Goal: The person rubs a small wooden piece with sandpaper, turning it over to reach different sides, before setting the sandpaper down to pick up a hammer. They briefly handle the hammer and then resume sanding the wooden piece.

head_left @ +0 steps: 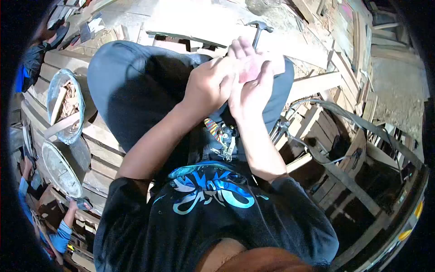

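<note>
My left hand (207, 85) is closed, its fingers curled and pressed against the palm side of my right hand. Anything in its fingertips is hidden or too small to make out. My right hand (249, 79) lies palm up with its fingers and thumb apart, and a reddish patch shows on the bright palm. Both hands are above my lap, between my bent knees. Just beyond the right fingers lies a claw hammer (259, 32), its head pointing away from me and its lower handle hidden behind the hand. A colourful strap with keys (223, 137) hangs at my waist.
At left, a bucket (80, 97) holds wood scraps, beside another bucket-like container (84, 156). Another person's hand (72, 206) and blue sleeve show at lower left. Cut timber (317, 86), a metal tool (281, 128) and a dark cable (349, 115) lie to the right.
</note>
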Available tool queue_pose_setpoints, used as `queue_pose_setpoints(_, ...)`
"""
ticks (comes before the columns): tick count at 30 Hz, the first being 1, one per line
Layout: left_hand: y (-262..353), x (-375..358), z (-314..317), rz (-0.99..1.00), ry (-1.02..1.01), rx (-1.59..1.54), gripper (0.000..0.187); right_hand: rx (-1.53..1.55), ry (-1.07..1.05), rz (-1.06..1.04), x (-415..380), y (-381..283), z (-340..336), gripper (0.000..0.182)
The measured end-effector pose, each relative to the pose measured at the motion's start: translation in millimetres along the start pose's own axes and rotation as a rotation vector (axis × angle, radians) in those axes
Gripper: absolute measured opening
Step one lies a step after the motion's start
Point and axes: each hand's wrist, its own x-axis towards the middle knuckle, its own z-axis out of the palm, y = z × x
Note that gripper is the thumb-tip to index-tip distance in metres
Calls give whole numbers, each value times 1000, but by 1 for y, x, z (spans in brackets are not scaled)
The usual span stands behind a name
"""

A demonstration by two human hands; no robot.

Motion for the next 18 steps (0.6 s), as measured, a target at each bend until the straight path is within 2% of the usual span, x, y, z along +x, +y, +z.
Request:
queue_pose_setpoints(1, 3, 1, -1, -40, 17, 14, 10, 10, -7, 13, -1, 2, 0, 42)
queue_pose_setpoints(3, 7, -5, 3, 79, -53, 1, 12, 80, -5, -8, 10, -4, -6, 46)
queue_pose_setpoints(5, -2, 0, 1, 87, -2, 9, 11, -124, -68, -26, 3, -3, -2, 46)
queue_pose_setpoints(7, 9, 2, -8, -46, -36, 23, 11, -142, -45, 0, -1, -4, 4, 47)
queue_pose_setpoints(8, 10, 0, -6, 28, -55, 26, 10, -151, -48, 2, 3, -6, 8, 47)
queue_pose_setpoints(9, 9, -2, -3, 98, -71, 29, 9, 52, 43, -1, 10, -7, 7, 51)
queue_pose_setpoints(11, 0, 2, -1, 62, 14, 26, 9, -96, -9, -19, 6, 0, 3, 47)
queue_pose_setpoints(13, 7, 4, -6, -22, 13, 2, 11, -50, 28, 27, 6, 4, -2, 45)
queue_pose_setpoints(15, 8, -5, -3, 70, -81, 70, 12, 94, 69, 25, 10, 0, -3, 45)
queue_pose_setpoints(18, -1, 3, -2, -12, 3, 9, 12, -64, 53, -2, 4, 5, 2, 47)
